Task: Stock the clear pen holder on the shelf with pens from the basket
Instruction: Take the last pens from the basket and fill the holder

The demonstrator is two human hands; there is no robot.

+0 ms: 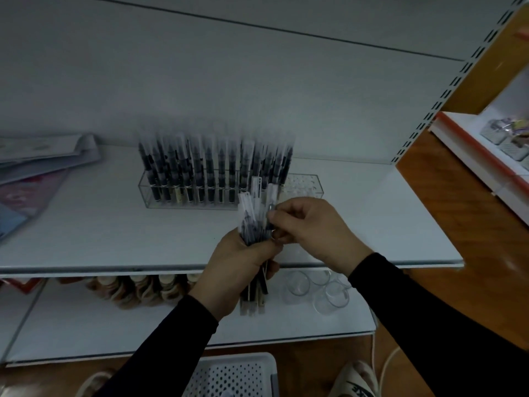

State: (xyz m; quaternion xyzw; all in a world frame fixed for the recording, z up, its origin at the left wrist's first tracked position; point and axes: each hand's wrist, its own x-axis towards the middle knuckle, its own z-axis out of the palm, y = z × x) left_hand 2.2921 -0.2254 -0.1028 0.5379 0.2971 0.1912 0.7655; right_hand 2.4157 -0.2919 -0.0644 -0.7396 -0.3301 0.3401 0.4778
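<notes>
The white shelf [114, 239] took up most of the view, with a second, lower shelf [86, 325] under it. On the left end of the top one sat a pile of flat folders or packets [37, 173], too blurry to say which. The clear pen holder [229, 190] stood near the middle toward the back, and its left and middle holes were packed with upright dark pens [211, 167], while the right end [303, 186] had bare holes showing.

A white perforated basket [234, 376] sat on the floor at the bottom edge; couldn't see whether any pens were in it.

The left hand [234, 270] was wrapped around a bundle of pens [254, 222], held upright just in front of the holder, caps up, bottoms sticking out below the fist over the lower shelf. The right hand [309, 227] was pinching one pen out of the top of that bundle with thumb and fingertips, right beside the left hand. Both arms were in black sleeves.

On the lower shelf there were some clear glass cups [315, 287] to the right and a row of tan bottle-like things [143, 290] to the left, pretty blurry.
</notes>
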